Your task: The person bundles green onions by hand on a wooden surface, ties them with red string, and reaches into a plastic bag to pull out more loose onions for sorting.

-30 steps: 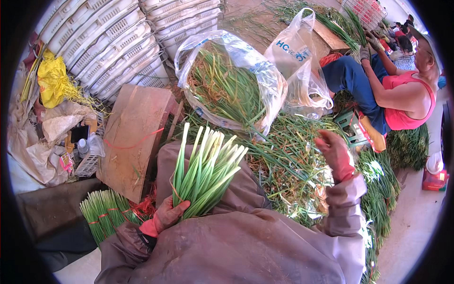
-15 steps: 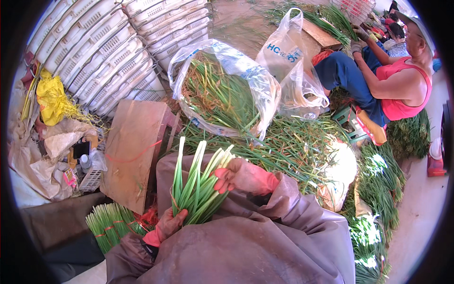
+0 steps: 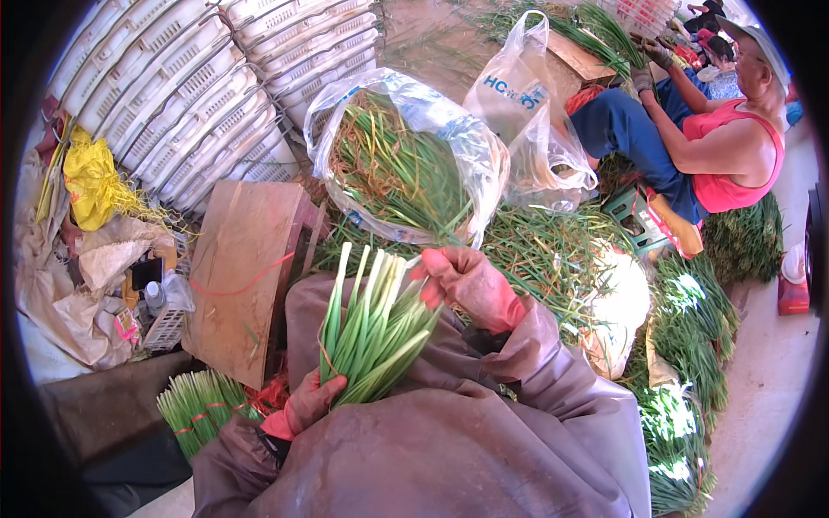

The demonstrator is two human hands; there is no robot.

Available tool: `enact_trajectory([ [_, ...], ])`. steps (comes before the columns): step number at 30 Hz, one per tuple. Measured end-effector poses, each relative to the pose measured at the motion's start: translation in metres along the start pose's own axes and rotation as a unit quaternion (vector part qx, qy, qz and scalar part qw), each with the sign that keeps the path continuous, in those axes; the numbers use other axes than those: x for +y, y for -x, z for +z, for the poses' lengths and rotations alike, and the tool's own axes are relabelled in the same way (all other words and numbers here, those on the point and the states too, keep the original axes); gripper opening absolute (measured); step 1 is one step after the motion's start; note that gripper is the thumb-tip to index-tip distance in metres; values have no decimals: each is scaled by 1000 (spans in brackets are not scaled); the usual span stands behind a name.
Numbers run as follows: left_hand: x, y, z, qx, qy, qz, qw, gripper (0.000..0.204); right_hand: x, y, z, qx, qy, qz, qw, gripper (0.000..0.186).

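Head view: one stalk bunch (image 3: 371, 328) clasped in left fingers (image 3: 332, 387); right fingers (image 3: 439, 274), hold unclear; two crate stacks (image 3: 177, 95).

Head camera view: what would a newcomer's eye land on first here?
Probably the fanned bunch of pale-tipped green stalks in the middle, gripped low by the left fingers, with the right fingers at its upper right. Next, the tall stacks of white crates at upper left, and the clear plastic bag stuffed with greens just above the bunch. A co-worker in bright pink draws the eye at upper right.
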State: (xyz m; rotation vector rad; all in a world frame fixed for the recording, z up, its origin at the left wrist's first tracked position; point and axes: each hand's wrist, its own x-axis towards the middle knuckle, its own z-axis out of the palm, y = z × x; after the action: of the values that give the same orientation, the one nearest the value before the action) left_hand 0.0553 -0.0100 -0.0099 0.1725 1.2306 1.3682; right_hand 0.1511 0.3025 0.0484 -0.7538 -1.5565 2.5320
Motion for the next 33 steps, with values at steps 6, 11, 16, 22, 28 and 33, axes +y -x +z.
enact_trajectory([
  [6,-6,0,-1,-27,10,29,999,41,-4,-12,14,-78,124,27,989,19],
  [11,-1,0,-3,-33,54,17,998,48,-17,-8,-4,-112,313,-89,939,21],
  [16,4,-12,-8,-89,85,-34,992,53,-9,5,-20,-36,282,-121,951,10],
  [22,9,-28,-9,-164,27,-36,985,62,0,7,-24,8,224,-94,970,24],
  [28,40,-21,18,-177,-49,-47,982,61,-27,2,-41,-147,144,37,978,30],
  [33,24,-16,-2,-138,-79,-89,983,53,-24,-2,-42,-151,233,103,955,21],
])
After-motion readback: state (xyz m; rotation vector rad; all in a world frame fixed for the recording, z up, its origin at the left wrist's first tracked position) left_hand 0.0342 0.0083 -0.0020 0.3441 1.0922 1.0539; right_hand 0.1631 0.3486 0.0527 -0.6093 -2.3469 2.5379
